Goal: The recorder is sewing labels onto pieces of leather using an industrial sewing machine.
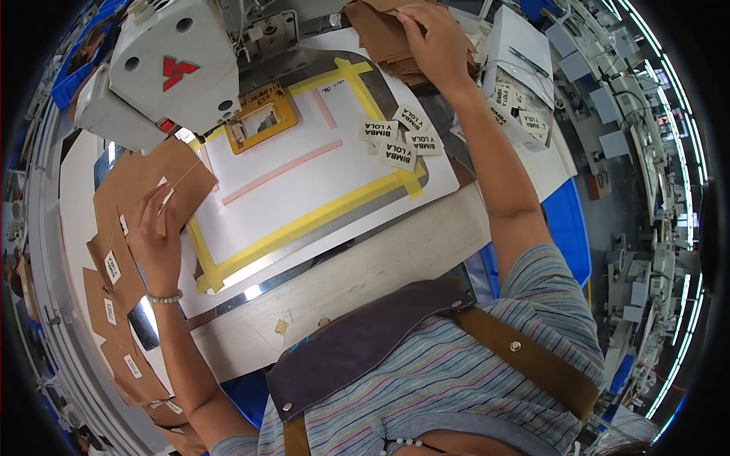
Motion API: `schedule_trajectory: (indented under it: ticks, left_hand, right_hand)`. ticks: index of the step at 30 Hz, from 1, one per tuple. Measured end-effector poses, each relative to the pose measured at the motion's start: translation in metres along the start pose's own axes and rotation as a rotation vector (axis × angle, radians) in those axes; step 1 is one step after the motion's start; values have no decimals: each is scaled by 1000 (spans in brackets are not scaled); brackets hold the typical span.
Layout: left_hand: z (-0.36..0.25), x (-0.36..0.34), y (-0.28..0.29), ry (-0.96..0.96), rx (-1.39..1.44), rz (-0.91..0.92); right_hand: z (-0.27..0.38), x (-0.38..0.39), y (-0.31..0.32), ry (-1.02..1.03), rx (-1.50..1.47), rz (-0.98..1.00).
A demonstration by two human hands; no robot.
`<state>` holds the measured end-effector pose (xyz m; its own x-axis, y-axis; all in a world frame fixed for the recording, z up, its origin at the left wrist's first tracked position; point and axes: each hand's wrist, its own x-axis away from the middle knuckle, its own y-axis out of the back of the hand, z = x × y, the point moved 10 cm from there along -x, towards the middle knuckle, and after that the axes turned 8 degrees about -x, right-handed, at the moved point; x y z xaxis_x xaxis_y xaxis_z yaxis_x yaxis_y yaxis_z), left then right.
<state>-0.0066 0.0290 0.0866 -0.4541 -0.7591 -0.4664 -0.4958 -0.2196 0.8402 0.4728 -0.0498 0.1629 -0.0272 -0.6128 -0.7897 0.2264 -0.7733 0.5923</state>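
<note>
While the left hand (156, 232) rests at the left edge of the work plate, its fingers are curled and pinching a tan leather piece (163, 178) that carries a small white label and lies partly over the plate's corner. Below that hand, a trail of finished tan pieces (114, 319), each with a white label, overlaps down the left side of the table (365, 277). The right hand (433, 42) reaches far forward to a stack of tan leather blanks (380, 38) at the top of the view; its fingers are bent down onto the top of the stack, pressed close together, though whether they grip a single piece I cannot tell. Between the two hands lies the white work plate (304, 190), framed with yellow tape (304, 224) and marked with pink strips. A yellow clamp frame (262, 118) sits on the plate under the head of the grey sewing machine (171, 64), which looms over the upper left and hides the plate's far corner. Loose white woven labels (399, 140) lie scattered on the plate's right side, just beside the right forearm, and more labels (521, 114) fill a white tray to the right of the arm. A blue bin (570, 228) stands beyond the table's right edge.
</note>
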Motion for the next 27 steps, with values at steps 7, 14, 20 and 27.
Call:
schedule_trajectory:
  ticks: [7, 14, 20, 27]
  left_hand:
    - [-132, -7, -50, -306, 386, 75]
    - [-177, -30, -105, -360, 332, 55]
    - [-162, -35, -108, -422, 195, -3]
    - [-114, -14, -89, -499, -122, -61]
  right_hand:
    - [111, 59, -65, 515, 75, 271]
    - [174, 101, -83, 656, -104, 405]
    - [173, 97, -63, 593, -174, 421]
    - [148, 100, -70, 456, -94, 515]
